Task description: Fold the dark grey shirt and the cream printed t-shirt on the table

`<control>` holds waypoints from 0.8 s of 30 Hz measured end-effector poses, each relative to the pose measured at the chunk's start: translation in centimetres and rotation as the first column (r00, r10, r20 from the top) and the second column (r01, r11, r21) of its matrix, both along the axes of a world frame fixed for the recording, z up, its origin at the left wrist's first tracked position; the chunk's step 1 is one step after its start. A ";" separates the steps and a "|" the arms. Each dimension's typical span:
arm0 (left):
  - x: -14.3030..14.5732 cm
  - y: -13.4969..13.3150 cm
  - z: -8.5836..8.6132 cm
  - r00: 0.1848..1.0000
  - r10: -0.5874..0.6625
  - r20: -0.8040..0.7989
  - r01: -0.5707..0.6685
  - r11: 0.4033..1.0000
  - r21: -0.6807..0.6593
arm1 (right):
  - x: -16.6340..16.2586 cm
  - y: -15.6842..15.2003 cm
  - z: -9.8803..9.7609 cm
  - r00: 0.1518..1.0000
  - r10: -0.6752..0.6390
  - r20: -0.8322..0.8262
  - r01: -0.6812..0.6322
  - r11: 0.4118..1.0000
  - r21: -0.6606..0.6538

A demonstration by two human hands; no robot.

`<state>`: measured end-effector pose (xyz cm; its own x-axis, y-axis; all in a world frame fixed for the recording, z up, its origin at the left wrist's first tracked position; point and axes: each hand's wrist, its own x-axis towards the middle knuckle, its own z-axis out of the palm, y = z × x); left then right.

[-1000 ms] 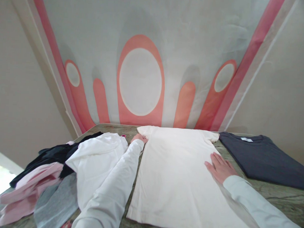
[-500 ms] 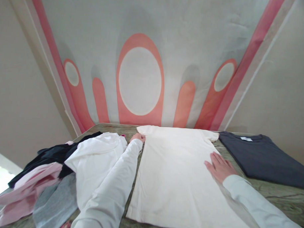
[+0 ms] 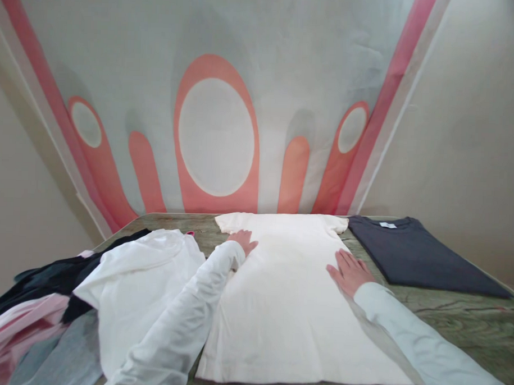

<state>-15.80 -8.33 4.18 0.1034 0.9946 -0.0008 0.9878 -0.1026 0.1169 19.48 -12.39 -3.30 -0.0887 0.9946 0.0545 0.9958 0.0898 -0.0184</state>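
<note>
A cream T-shirt (image 3: pixel 284 306) lies spread out on the wooden table, its collar end at the far edge and its hem toward me. My left hand (image 3: pixel 243 241) rests on the shirt's left side, just below the sleeve, with the fingers laid out flat. On the opposite side, my right hand (image 3: pixel 350 272) lies flat on the right edge of the shirt, fingers stretched and thumb apart. Neither hand grips any cloth.
To the left lies a heap with a white garment (image 3: pixel 139 284), a black garment (image 3: pixel 47 275), a pink garment (image 3: pixel 25 325) and a grey garment (image 3: pixel 66 354). A folded dark grey T-shirt (image 3: pixel 419 254) sits at the right on the table (image 3: pixel 458 323). A wall (image 3: pixel 278 75) stands behind.
My left hand has moved from the shirt's left edge onto the cloth and its fingers have spread. My right hand stays flat at the right edge. The view has turned slightly right.
</note>
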 end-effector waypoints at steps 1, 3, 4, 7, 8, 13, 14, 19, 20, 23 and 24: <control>0.5 -0.3 -0.8 1.000 -0.003 -0.023 0.003 1.000 -0.018 | 0.0 0.0 0.1 1.000 0.000 -0.001 0.000 1.000 -0.004; 0.9 -0.8 -2.6 0.996 0.017 -0.084 -0.020 0.999 -0.034 | -0.1 0.1 0.1 1.000 0.003 -0.002 -0.003 1.000 -0.011; 0.9 -0.8 -3.4 0.994 0.025 -0.105 -0.028 0.999 -0.028 | 0.0 0.2 0.1 1.000 0.004 0.000 -0.004 1.000 -0.016; 0.4 -0.6 -5.0 0.992 0.022 -0.127 -0.019 1.000 0.022 | 0.0 0.3 0.2 1.000 0.005 0.002 -0.005 1.000 -0.031; 0.2 -0.5 -5.4 0.991 0.018 -0.132 -0.013 0.999 0.039 | 0.0 0.2 0.2 1.000 0.005 0.002 -0.005 0.999 -0.035; -1.4 0.1 -5.6 0.988 0.035 -0.152 -0.026 0.998 0.060 | 0.3 -0.2 0.7 1.000 0.007 -0.004 -0.007 0.997 -0.071; -1.8 0.1 -5.4 0.987 0.046 -0.155 -0.038 0.998 0.054 | 0.3 -0.3 0.8 1.000 0.008 -0.005 -0.009 0.997 -0.079; -3.3 -1.8 -4.1 0.975 0.079 -0.209 -0.076 0.997 0.020 | 0.6 -0.7 1.3 1.000 0.026 -0.017 -0.027 0.996 -0.083; -3.2 -2.8 -3.7 0.973 0.067 -0.222 -0.065 0.998 0.017 | 0.6 -0.8 1.5 0.999 0.027 -0.017 -0.028 0.996 -0.081; -1.8 -6.9 -3.0 0.969 -0.077 -0.233 0.085 0.996 0.021 | 0.2 -1.4 2.2 0.999 0.030 -0.010 -0.031 0.997 -0.070; -1.2 -8.5 -2.8 0.962 -0.156 -0.226 0.164 0.986 0.017 | -0.3 -1.8 2.6 0.999 0.048 -0.012 -0.049 0.997 -0.060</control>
